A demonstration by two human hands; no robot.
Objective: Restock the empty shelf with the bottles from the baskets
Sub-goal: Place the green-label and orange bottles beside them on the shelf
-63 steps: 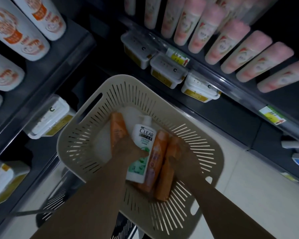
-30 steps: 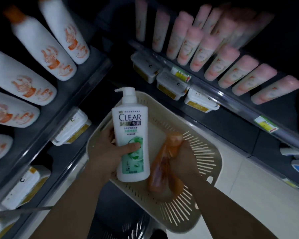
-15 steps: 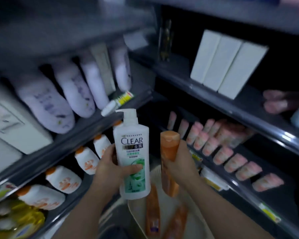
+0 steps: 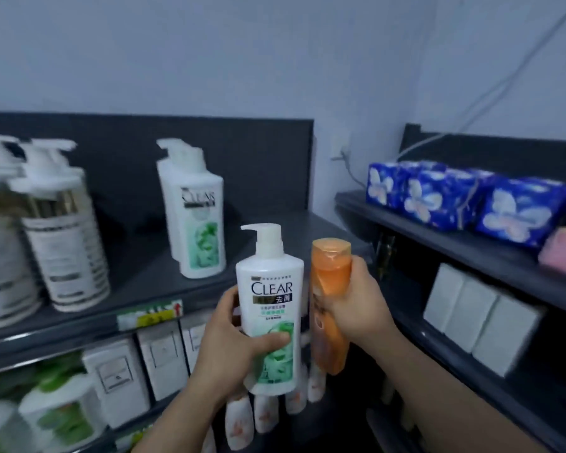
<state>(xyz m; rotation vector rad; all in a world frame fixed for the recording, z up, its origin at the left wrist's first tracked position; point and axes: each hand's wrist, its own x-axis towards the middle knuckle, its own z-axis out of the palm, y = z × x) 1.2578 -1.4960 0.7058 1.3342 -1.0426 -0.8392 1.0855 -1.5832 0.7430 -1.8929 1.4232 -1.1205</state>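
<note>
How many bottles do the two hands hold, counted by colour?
White CLEAR pump bottle, in the left hand: 1
Orange bottle, in the right hand: 1
Total: 2

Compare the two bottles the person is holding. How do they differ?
The white bottle has a pump top and a CLEAR label; the orange bottle has a plain cap and looks slimmer. The left hand grips the white bottle low on its body; the right hand grips the orange bottle near its top. Both are held roughly upright.
</note>
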